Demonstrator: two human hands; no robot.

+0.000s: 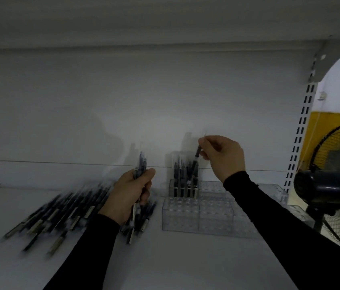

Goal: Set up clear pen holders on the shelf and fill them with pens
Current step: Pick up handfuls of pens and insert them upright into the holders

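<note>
— Black pen [197, 152], pinched near its top by the right hand [223, 156], thumb and fingertips [201, 143] closed on it. Which way does it point?

— Nearly upright, long axis leaning slightly, lower end among the pens already standing in the clear pen holder [182, 190] directly below those fingers. Whether the tip sits in a hole I cannot tell; it is blurred.

— And the left hand [131, 195]?

— Curled round a bundle of pens [141, 166], held upright, just left of the holder. Behind it, loose pens [60, 214] lie across the shelf [165, 264].

— More holders?

— Yes, empty ones [198, 214] in front of and beside the filled one. The right hand is nearer; I judge the next move is straight down.
</note>
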